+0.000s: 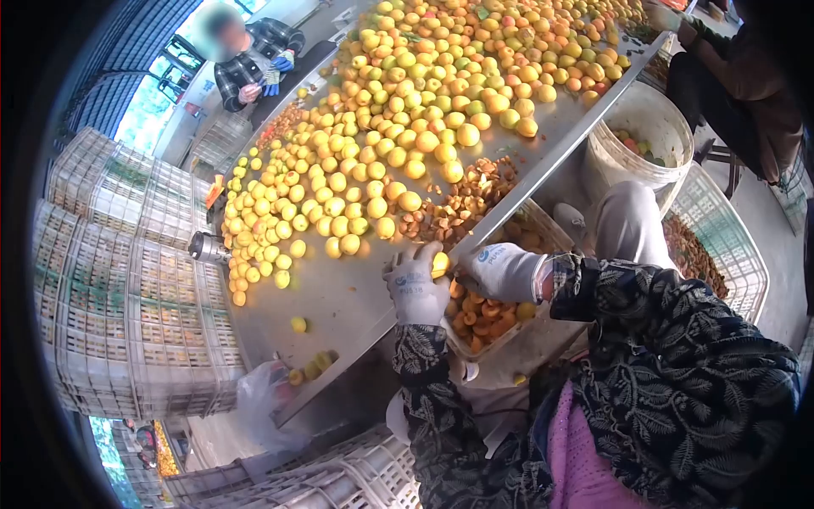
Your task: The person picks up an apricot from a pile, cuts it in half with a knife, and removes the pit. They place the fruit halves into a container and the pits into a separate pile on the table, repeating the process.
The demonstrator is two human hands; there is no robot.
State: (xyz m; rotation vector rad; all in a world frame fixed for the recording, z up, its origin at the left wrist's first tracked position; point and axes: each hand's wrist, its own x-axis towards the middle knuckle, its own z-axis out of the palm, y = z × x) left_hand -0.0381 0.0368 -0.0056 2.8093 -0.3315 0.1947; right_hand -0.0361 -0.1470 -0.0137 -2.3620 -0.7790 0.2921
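Note:
My left hand [419, 287], in a pale work glove, is closed around a yellow apricot [440, 265] at the table's front edge. Close beside it, my right hand [505, 270] wears the same kind of glove and has its fingers curled in. Whatever the right hand may hold is hidden from view. Beneath both hands stands a crate of halved apricots [480, 321]. A heap of pits and apricot pieces [458, 204] lies on the metal table [339, 297] just beyond my hands, with many whole apricots [365, 153] spread behind it.
Stacked plastic crates [127, 280] stand on the left. On the right are a white bucket [642, 127] and a crate of pits [699, 254]. A person in a plaid shirt [246, 68] is across the table; another person's arm [721, 55] reaches in at upper right.

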